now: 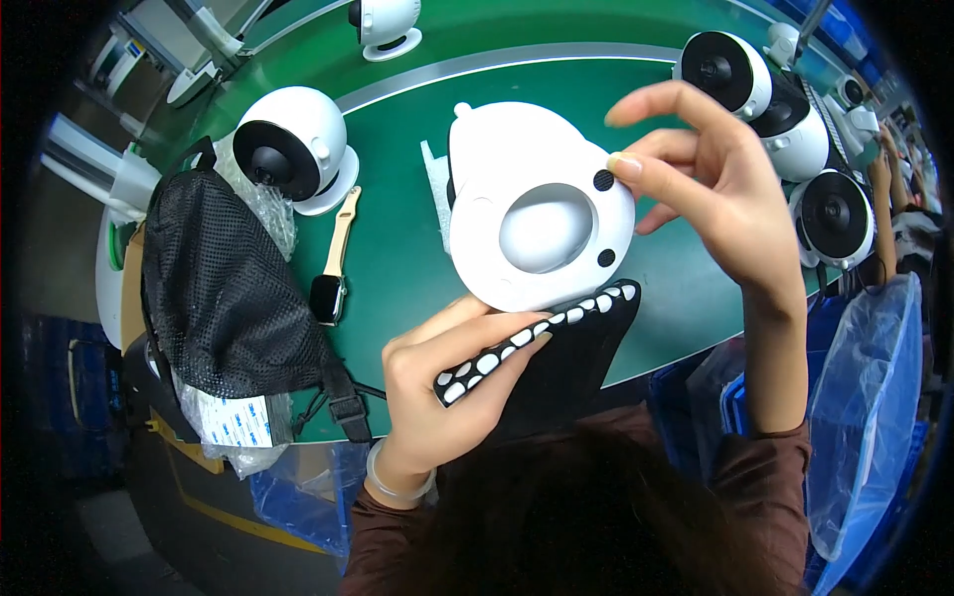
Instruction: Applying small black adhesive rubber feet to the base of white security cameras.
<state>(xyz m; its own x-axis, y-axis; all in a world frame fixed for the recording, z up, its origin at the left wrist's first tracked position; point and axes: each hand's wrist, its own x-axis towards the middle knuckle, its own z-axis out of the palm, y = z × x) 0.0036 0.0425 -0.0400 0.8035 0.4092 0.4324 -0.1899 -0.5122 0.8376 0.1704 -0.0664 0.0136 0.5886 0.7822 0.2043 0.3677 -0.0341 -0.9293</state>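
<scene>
- Base (542, 204), white with a round hollow in its middle, lies on the green table (397, 268), underside up.
- Right hand (711, 184) is at the base's right edge, fingers spread, the thumb tip pressing a small black pad (603, 180) there.
- A second black pad (606, 257) sits on the base below the first.
- Left hand (447, 382) is below the base, closed on a black sheet (556, 343) with white oval gaps along its edge; the sheet's tip touches the base's lower rim.
- Left of the base lie a watch (331, 268) and a black mesh bag (224, 288).
- White round cameras (293, 149) stand left and right of the base.
</scene>
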